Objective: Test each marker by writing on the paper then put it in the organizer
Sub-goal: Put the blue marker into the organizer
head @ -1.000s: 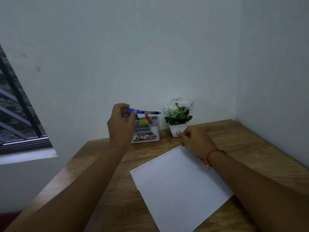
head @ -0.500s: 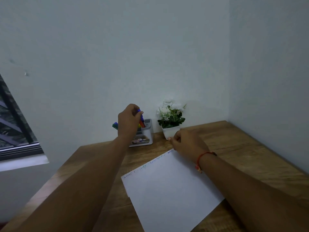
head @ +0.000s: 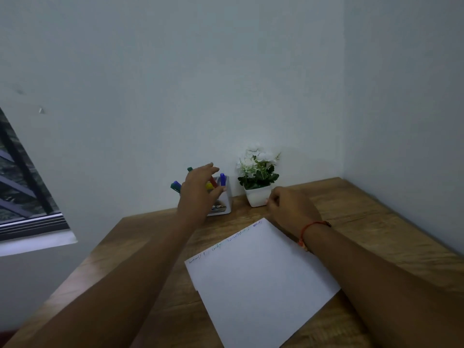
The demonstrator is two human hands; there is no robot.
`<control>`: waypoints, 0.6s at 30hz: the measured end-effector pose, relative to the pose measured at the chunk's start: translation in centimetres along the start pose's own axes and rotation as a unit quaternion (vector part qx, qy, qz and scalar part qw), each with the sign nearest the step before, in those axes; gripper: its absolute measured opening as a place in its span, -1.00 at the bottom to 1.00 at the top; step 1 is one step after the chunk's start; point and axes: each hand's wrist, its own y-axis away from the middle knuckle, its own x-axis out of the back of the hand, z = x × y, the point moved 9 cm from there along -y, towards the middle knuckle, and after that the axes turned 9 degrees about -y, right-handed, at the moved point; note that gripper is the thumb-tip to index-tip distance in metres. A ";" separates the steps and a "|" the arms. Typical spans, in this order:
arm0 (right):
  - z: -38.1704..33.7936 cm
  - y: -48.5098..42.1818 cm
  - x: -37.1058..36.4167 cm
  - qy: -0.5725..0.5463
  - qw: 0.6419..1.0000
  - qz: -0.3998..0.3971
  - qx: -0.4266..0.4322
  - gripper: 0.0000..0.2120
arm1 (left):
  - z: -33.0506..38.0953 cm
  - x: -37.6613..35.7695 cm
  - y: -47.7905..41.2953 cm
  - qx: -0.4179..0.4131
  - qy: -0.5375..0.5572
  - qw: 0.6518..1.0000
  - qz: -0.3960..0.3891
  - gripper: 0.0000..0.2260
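Fingers (head: 210,167) of the left hand (head: 198,192) spread empty over the white plastic organizer (head: 225,207), letting the blue-capped marker (head: 222,179) stand inside; right hand's (head: 288,207) hold unclear.

White paper (head: 261,280) — brown wood-grain desk (head: 376,222) (blue marker (head: 222,179), wht pot (head: 257,198)).

A white pot of white flowers (head: 258,177) stands at frame center on the wooden desk (head: 376,222), against the pale wall (head: 200,71); a barred window (head: 22,184) occupies the left edge.
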 end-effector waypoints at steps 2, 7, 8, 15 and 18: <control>1.4 -0.6 0.5 0.027 1.000 0.007 -0.015 -0.82 | 0.2 1.0 2.2 -0.003 0.034 0.999 0.012 -0.56; 4.3 -1.4 0.2 0.063 0.997 -0.036 -0.038 -0.72 | 0.0 1.1 8.1 -0.009 0.001 0.999 -0.052 -0.56; 4.4 -1.5 -0.3 0.057 0.996 -0.054 -0.032 -0.72 | -0.7 0.5 8.9 0.007 -0.022 0.996 -0.089 -0.56; 4.1 -0.6 -5.3 0.181 0.961 -0.210 -0.006 -0.60 | -2.5 -1.8 10.3 0.006 -0.096 0.975 -0.201 -0.63; 3.9 -1.1 -4.9 0.196 0.965 -0.176 0.001 -0.60 | -2.4 -1.7 10.2 -0.017 -0.094 0.976 -0.197 -0.62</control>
